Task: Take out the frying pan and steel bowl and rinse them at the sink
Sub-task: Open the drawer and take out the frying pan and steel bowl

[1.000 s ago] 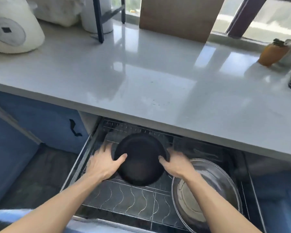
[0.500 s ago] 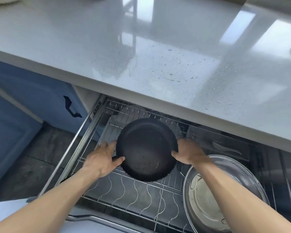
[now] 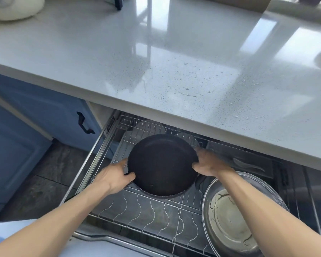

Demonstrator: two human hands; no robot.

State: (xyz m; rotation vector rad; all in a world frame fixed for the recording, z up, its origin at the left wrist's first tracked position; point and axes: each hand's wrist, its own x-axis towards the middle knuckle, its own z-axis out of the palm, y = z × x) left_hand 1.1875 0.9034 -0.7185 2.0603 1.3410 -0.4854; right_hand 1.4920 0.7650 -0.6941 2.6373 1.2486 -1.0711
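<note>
While the black frying pan (image 3: pixel 162 164) sits tilted above the wire rack (image 3: pixel 146 210) of the pulled-out drawer, its dark inside turned up toward the camera, both hands hold it by the rim. The left hand (image 3: pixel 113 178) grips the pan's left edge, thumb hooked over the lip and fingers hidden beneath it; the right hand (image 3: pixel 208 164) clasps the opposite edge, thumb on the rim and fingers curled behind. The pan lies directly between the two hands, and whether its lower edge touches the rack wires cannot be told. Just below the right hand, partly under the right forearm, the steel bowl (image 3: pixel 228 225) rests in the same drawer, open side up, close beside the pan. Beyond the hands, behind the pan's far edge, pale plates (image 3: pixel 150 127) stand in the rack's back slots. Above them the glossy grey countertop (image 3: pixel 156 62) overhangs the drawer, speckled with water droplets (image 3: pixel 189 89). Out past the left hand stands a blue cabinet door (image 3: pixel 35 127) with a black handle (image 3: pixel 84 123), over a dark floor (image 3: pixel 50 173).
</note>
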